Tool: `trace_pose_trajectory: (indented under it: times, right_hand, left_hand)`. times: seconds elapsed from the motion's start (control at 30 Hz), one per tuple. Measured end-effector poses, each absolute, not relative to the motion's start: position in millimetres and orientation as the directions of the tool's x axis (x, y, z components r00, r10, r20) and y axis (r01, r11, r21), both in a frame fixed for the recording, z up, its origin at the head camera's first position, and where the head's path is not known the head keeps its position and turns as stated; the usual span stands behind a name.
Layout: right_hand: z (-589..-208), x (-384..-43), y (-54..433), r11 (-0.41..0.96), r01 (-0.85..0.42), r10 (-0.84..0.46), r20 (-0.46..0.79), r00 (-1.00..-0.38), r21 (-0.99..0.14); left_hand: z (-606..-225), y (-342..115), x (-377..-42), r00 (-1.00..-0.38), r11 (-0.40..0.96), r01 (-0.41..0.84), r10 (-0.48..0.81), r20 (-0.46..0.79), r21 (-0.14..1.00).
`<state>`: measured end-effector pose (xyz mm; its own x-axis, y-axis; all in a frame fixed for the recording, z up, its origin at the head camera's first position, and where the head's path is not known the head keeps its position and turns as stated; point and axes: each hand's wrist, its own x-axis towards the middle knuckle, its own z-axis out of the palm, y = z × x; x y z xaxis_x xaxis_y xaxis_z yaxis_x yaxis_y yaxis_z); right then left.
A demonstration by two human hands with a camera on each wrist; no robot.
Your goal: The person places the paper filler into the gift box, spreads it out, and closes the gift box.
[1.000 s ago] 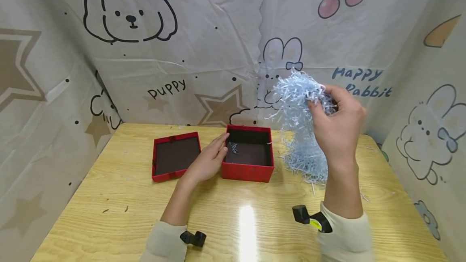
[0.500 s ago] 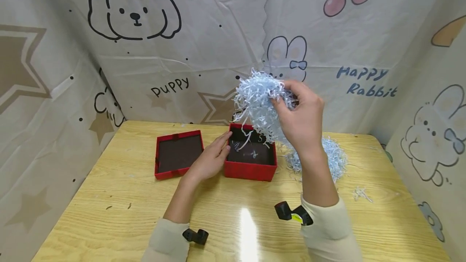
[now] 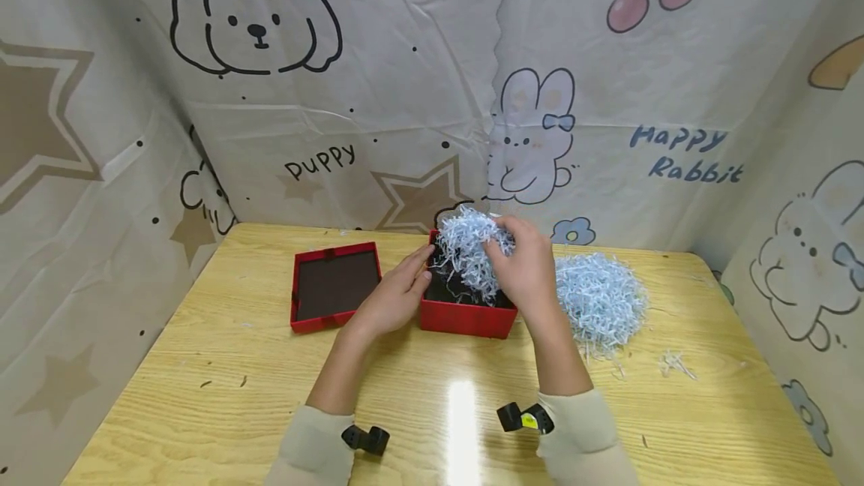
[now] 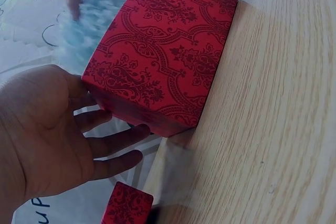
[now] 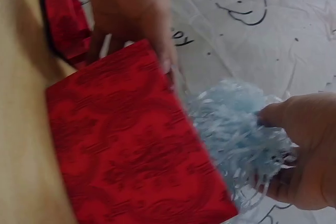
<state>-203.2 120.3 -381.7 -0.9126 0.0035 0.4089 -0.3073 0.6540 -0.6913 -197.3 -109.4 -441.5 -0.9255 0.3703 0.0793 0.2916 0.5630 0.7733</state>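
Observation:
A red patterned box with a dark inside stands open on the table. My right hand pinches a clump of pale blue shredded paper, which hangs partly inside the box opening. In the right wrist view, thumb and fingers grip the shredded paper just above the rim. My left hand rests against the box's left side with its fingers extended. The left wrist view shows those straight fingers beside the box's side wall.
Left of the box lies the red lid, its dark inner side up. A bigger heap of shredded paper sits at the right, with stray strands near it. A printed cloth hangs behind the table.
My right hand has carried the clump of shredded paper leftward from above the heap and lowered it into the box opening. My left hand stays at the box's side.

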Motion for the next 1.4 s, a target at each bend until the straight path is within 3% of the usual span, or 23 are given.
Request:
trace_pose_trajectory:
  times: [0.23, 0.5, 0.8, 1.07, 1.4]
  right_hand:
    - [-399.6, -193.7, 126.5, 0.672, -0.247, -0.118, 0.229, -0.966, -0.698]
    - [-385.8, -189.8, 167.8, 0.608, -0.249, -0.057, 0.272, -0.961, -0.754]
    - [-406.6, -196.9, 217.0, 0.602, -0.2, -0.043, 0.218, -0.975, -0.773]
    - [-429.8, -207.1, 208.1, 0.5, -0.175, -0.204, 0.081, -0.976, -0.848]
    - [-430.7, -208.6, 204.0, 0.468, -0.136, -0.209, 0.04, -0.977, -0.873]
  left_hand:
    - [-442.6, -108.3, -196.7, -0.924, 0.562, 0.29, 0.374, 0.075, 0.775]
    - [-438.9, -107.1, -196.1, -0.928, 0.575, 0.281, 0.366, 0.066, 0.768]
    - [-442.1, -109.7, -197.5, -0.934, 0.59, 0.261, 0.356, 0.044, 0.764]
    - [-443.5, -109.5, -196.6, -0.935, 0.596, 0.246, 0.354, 0.025, 0.764]
    - [-442.3, -108.8, -196.1, -0.931, 0.583, 0.259, 0.363, 0.039, 0.77]
